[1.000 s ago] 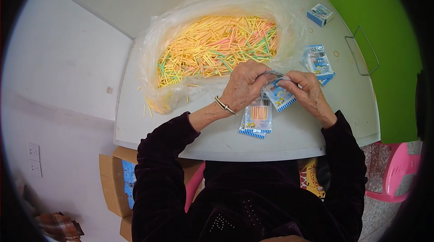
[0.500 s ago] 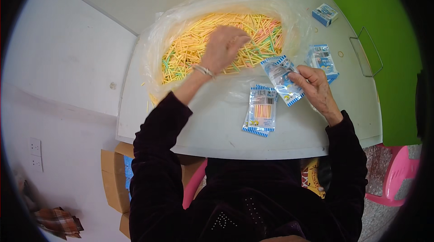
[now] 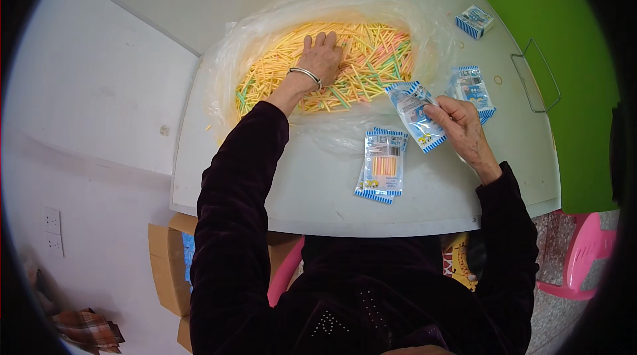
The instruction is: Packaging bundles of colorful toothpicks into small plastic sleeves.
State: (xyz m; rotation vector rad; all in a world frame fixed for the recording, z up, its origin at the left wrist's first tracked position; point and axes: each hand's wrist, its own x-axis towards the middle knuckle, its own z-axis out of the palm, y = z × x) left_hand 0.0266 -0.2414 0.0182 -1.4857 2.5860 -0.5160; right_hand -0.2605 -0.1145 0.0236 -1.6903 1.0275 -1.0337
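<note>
Here the left hand (image 3: 320,64) lies on the pastel sticks (image 3: 375,56), fingertips apart; its palm side is hidden, so I cannot tell whether it grips any. The right hand (image 3: 464,124) pinches a blue-striped packet (image 3: 414,111) just beside the clear bag (image 3: 432,38) that holds the sticks. Nearer the body, overlapping packets (image 3: 383,166) lie on the surface (image 3: 325,204). Pressing down hard could snap thin sticks, a loose pinch could drop the packet, and a tug on the bag's rim could spill some
</note>
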